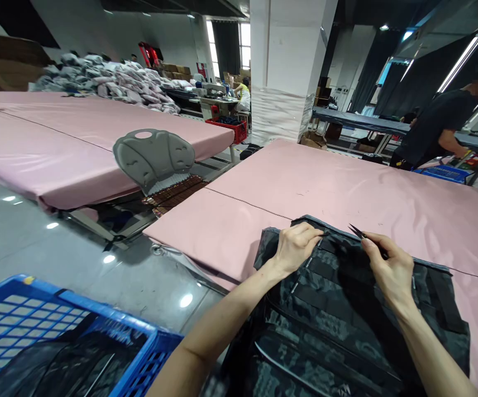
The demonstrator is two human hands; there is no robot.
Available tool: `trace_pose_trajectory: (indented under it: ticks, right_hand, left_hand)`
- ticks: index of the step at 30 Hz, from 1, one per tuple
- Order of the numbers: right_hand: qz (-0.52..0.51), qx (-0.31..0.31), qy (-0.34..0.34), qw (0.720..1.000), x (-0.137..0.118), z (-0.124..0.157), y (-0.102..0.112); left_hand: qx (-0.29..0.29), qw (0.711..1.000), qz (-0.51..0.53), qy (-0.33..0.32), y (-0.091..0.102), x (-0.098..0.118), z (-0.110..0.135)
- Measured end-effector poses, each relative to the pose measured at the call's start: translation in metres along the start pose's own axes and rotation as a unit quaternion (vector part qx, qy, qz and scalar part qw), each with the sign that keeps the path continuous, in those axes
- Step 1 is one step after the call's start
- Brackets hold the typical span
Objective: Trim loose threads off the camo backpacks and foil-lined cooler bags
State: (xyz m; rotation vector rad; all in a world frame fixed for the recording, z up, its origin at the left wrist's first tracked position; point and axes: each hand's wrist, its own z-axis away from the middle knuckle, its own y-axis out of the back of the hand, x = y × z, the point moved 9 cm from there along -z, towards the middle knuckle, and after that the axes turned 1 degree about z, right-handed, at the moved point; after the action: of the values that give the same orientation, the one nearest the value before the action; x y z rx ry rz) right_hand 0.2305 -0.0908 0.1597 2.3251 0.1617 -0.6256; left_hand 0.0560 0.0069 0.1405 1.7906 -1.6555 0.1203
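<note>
A black camouflage fabric piece with webbing strips [338,309] lies on the near edge of a pink-covered table [346,187]. My left hand [296,245] pinches its upper edge, fingers closed on the fabric. My right hand [390,267] is closed on small black thread snips [358,232], whose pointed tips rest at the same upper edge, a little to the right of my left hand.
A blue plastic crate [27,325] with dark fabric inside stands at the lower left. A grey chair [154,160] sits between the two pink tables. A second pink table [57,138] is at the left. A person in black [437,129] stands at the far right.
</note>
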Motion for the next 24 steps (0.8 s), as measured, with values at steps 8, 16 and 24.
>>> trace_pose_trajectory:
  ticks: [8, 16, 24]
  right_hand:
    - [0.077, -0.038, 0.213, 0.973, -0.045, 0.009, -0.007]
    - [0.146, 0.009, 0.286, 0.947, -0.057, 0.025, -0.005]
    - [0.164, -0.006, 0.292, 0.942, -0.061, 0.027, -0.012]
  left_hand:
    - [-0.009, 0.988, -0.075, -0.136, 0.003, 0.005, 0.006]
    - [-0.006, 0.984, -0.108, -0.139, 0.005, 0.01, 0.006]
    - [-0.046, 0.969, -0.176, -0.17, -0.007, 0.018, 0.007]
